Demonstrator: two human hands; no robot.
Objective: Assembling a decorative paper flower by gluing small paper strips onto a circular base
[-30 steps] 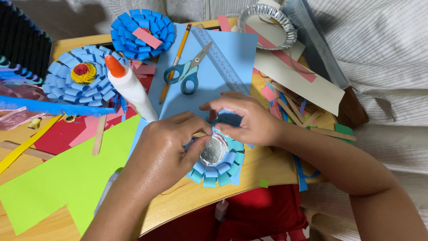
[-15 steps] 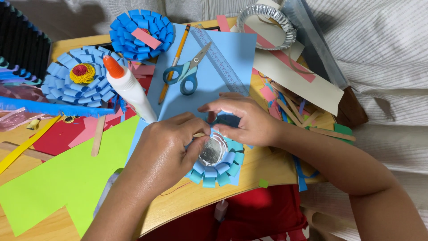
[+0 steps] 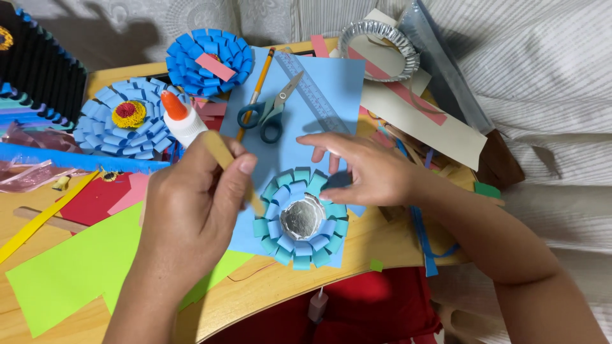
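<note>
My left hand (image 3: 191,204) grips a flat wooden craft stick (image 3: 223,156), its lower end close to the left rim of a paper flower (image 3: 299,220). That flower is a ring of teal and blue folded paper loops around a crumpled silver foil centre (image 3: 301,218). It lies on a light blue paper sheet (image 3: 319,114). My right hand (image 3: 366,172) rests at the flower's upper right edge, fingers spread, fingertips touching the loops there.
A glue bottle (image 3: 182,121) with an orange cap lies left of the sheet. Scissors (image 3: 268,111), a pencil (image 3: 258,86) and a clear ruler (image 3: 312,95) lie on the sheet. Two finished blue flowers (image 3: 127,121), (image 3: 207,60), a foil dish (image 3: 379,48), green paper (image 3: 76,267) and scraps crowd the wooden table (image 3: 376,245).
My left hand has lifted off the flower and pulled left, now showing the craft stick. The flower's foil centre and left side are uncovered. My right hand has shifted slightly right.
</note>
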